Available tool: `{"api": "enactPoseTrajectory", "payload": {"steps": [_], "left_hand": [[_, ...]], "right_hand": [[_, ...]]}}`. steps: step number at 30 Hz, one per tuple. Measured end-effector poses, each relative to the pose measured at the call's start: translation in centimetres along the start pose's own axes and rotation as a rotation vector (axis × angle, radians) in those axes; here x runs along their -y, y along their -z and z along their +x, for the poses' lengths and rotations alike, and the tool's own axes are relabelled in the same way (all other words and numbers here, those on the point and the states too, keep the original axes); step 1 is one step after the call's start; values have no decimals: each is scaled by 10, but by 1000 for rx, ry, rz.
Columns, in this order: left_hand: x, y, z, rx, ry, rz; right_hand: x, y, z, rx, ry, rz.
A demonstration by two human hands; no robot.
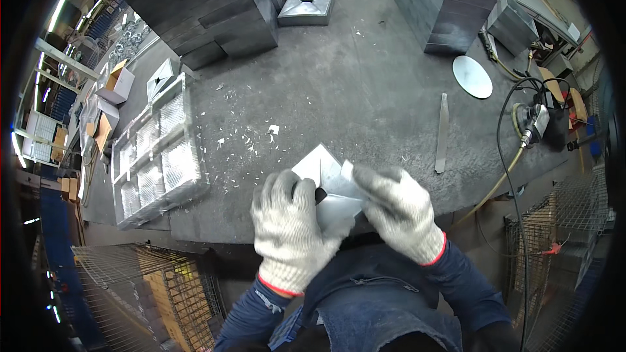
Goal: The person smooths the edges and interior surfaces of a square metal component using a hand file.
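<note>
We see a square metal piece (340, 205) at the table's (313, 104) near edge, its left side gripped in our left hand (285, 221). Our right hand (399, 212) pinches a small pale piece (347, 170) above its right side.

Gloved hands on a silver metal piece at the bench edge.
Left hand (287, 218) grips the left side of the silver metal piece (338, 186), by its dark hole; right hand (398, 205) at the right side, fingertips at a small pale piece (347, 170), attachment unclear. Pale scraps (274, 129) beyond on the grey bench (352, 98); narrow metal strip (443, 133) to the right.
</note>
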State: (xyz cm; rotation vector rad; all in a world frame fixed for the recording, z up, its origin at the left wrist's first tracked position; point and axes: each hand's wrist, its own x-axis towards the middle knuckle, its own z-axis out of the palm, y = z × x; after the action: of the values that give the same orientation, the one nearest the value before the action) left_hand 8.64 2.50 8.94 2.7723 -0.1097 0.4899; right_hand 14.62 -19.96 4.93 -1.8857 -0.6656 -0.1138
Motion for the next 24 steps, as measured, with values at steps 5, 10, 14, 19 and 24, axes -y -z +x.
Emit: {"api": "enactPoseTrajectory", "payload": {"steps": [5,10,14,19,24], "left_hand": [[-18,7,-25,102,96,71],[-16,0,-24,121,86,32],[-2,-2,-24,129,66,-22],[20,3,-27,179,10,-95],[28,5,-31,203,21,-184]], "right_hand": [[13,19,-11,204,91,-35],[8,39,-3,257,166,-192],[7,38,2,431,261,-309],[-8,16,33,244,345,-400],[-29,-6,55,170,296,-310]]}}
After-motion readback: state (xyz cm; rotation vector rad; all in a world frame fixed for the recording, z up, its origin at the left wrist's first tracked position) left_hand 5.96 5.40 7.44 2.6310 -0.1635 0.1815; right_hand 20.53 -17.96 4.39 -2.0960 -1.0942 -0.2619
